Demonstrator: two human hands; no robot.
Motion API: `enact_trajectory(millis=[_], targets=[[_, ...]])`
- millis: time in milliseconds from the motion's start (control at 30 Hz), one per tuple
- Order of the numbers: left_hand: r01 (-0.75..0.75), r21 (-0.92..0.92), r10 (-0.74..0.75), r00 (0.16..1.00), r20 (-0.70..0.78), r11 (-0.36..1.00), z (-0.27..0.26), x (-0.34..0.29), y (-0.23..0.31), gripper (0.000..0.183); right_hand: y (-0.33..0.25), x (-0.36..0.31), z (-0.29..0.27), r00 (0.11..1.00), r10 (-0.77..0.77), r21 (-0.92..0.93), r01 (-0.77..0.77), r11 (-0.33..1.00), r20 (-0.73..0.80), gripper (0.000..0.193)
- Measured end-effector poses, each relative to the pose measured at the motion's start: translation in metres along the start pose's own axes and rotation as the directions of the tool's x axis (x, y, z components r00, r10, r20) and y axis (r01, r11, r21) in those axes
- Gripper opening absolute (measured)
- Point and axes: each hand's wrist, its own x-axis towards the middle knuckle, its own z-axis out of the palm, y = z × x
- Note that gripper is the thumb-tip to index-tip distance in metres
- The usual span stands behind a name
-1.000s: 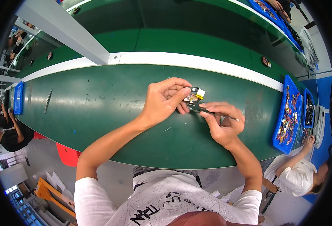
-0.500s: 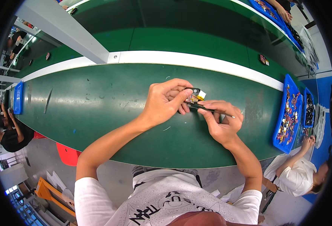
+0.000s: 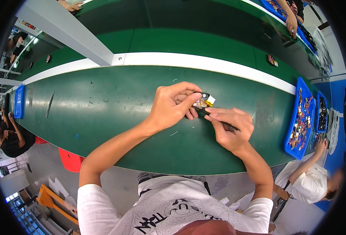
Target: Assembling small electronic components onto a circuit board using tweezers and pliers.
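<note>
Over the middle of the bench, my left hand (image 3: 175,102) pinches a small open black plastic case (image 3: 206,95) between thumb and fingers. Inside the case, a white and yellow block (image 3: 211,100) and some fine coloured parts show. My right hand (image 3: 234,127) is closed round a thin dark stick-like tool (image 3: 233,127), mostly hidden by the fingers. Its fingertips meet the lower right edge of the case. Whether the tool's tip touches the parts inside is too small to tell.
Tweezers (image 3: 50,104) lie at the left on the green bench (image 3: 114,94), near a blue tray (image 3: 19,102). A blue tray of small wired parts (image 3: 289,143) and a blue bin of black pieces (image 3: 322,129) stand right. Beyond the white rail (image 3: 204,62), a belt carries a small part (image 3: 272,60). Co-workers sit nearby.
The right fingers have shifted their grip, and the tool's rear end no longer sticks out. My left hand stays put with the case. Parts on the far belt have slid slightly left.
</note>
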Motion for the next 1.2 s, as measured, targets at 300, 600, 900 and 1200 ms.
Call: enact_trajectory(millis=[300,600,900,1200], targets=[[-0.001,0.026,0.000,1.000,0.011,1.000,0.0024,0.0004,0.0035,0.021,0.0011,-0.0003,-0.0010,0.997,-0.071,-0.088,0.074,0.993,0.026,0.032],[-0.068,0.130,0.069,0.998,0.002,0.989,0.0041,0.0011,-0.0010,0.024,0.0024,-0.0021,-0.0001,0.994,-0.092,-0.108,0.097,0.989,0.051,0.033],[-0.042,0.163,0.044,0.999,-0.007,0.986,0.0046,0.0023,0.0023,0.018,0.0031,-0.0039,0.0027,0.995,-0.073,-0.119,0.080,0.990,0.065,0.031],[-0.069,0.182,0.062,0.997,0.044,0.981,0.0030,0.0061,0.0013,0.016,0.0057,-0.0052,0.0058,0.998,-0.056,-0.159,0.062,0.985,0.038,0.025]])
